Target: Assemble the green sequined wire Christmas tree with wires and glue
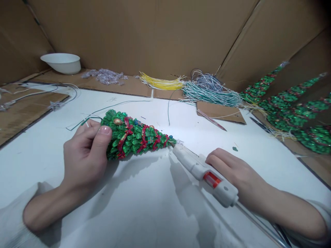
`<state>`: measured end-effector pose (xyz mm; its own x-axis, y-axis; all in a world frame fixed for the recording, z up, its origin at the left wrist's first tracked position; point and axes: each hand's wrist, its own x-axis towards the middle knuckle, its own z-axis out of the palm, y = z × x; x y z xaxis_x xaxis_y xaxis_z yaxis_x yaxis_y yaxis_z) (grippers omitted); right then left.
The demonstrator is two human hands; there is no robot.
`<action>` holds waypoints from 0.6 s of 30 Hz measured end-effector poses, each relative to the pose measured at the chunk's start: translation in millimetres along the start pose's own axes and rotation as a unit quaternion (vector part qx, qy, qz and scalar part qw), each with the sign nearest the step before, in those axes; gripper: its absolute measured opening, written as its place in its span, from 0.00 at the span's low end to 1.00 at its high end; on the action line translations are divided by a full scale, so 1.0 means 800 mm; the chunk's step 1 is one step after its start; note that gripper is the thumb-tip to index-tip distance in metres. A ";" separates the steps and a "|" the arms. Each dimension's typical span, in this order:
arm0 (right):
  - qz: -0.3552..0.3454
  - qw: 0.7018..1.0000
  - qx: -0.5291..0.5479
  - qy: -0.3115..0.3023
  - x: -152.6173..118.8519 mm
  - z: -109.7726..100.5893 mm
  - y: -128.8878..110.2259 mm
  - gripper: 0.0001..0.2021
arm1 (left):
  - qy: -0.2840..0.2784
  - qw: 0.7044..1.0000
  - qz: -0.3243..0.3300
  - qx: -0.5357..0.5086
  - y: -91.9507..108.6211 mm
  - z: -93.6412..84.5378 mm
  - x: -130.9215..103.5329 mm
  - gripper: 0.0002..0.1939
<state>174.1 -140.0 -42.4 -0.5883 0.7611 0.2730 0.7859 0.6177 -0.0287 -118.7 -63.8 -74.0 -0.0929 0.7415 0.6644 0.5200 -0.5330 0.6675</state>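
Observation:
My left hand (pixel 86 148) is closed around the base of a small green Christmas tree (pixel 137 136) with red ribbon garlands and gold baubles. The tree lies sideways above the white table, its tip pointing right. A small clear star (pixel 179 141) sits at that tip. In my right hand (pixel 232 168) is a white hot glue gun (pixel 199 167) with a red window, its nozzle at the tree's tip. The glue gun's body hides part of my right fingers. Thin green and white wires (pixel 85 119) come out near the tree's base, behind my left hand.
At the back lie a white scoop-shaped bowl (pixel 63 63), a pile of clear stars (pixel 104 75), yellow wires (pixel 161 82) and green wires (pixel 212 93). A pencil-like stick (pixel 212 120) rests by a cardboard piece (pixel 224 112). Several decorated trees (pixel 287 100) stand at right. Cardboard walls (pixel 155 34) surround the table.

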 end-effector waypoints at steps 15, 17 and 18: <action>0.000 1.000 -0.004 -0.005 0.000 -0.006 -0.003 0.07 | 0.002 1.000 -0.013 0.001 0.001 0.000 0.000 0.16; 0.001 1.000 -0.004 -0.002 -0.002 -0.006 -0.003 0.07 | 0.002 1.000 -0.012 0.004 0.002 0.000 0.000 0.16; 0.003 1.000 -0.004 0.001 -0.003 -0.004 -0.003 0.07 | 0.002 1.000 -0.013 0.007 0.002 0.000 0.000 0.16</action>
<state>174.1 -143.8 -39.5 -0.5839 0.7639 0.2746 0.7904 0.6122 -0.0221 -117.7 -64.8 -72.7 -0.1090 0.7531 0.6488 0.5291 -0.5085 0.6793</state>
